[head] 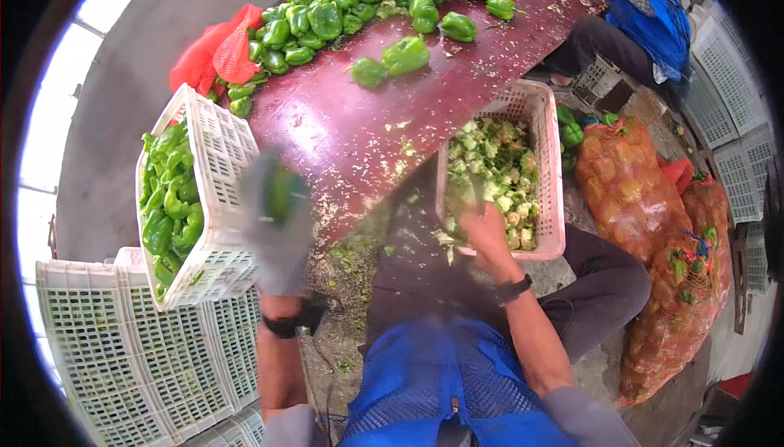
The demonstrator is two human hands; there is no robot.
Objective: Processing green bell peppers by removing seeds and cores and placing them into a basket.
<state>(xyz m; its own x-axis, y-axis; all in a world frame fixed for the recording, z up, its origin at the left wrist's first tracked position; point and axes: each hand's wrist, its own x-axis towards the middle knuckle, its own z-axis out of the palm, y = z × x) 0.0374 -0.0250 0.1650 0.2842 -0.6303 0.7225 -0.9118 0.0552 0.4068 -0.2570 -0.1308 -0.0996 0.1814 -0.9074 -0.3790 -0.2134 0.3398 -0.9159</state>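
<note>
My left hand [278, 220], in a grey glove and blurred by motion, holds a green bell pepper [280, 193] beside the white plastic crate of green peppers [228, 202] at the table's left end. My right hand [484, 232] is bare and closed around a blurred dark, thin tool, perhaps a knife [476, 193], above a pale crate [554, 202] that holds pepper cores and scraps. Two bell peppers [405, 56] lie side by side on the dark red table [343, 141], in front of a large heap of green peppers [327, 18].
A red mesh bag [223, 49] lies beside the heap. Stacked crates [86, 324] stand at lower left. Filled mesh sacks [631, 184] stand at right, with more crates [723, 73] behind. A co-worker [643, 18] in blue sits at the table's far right.
</note>
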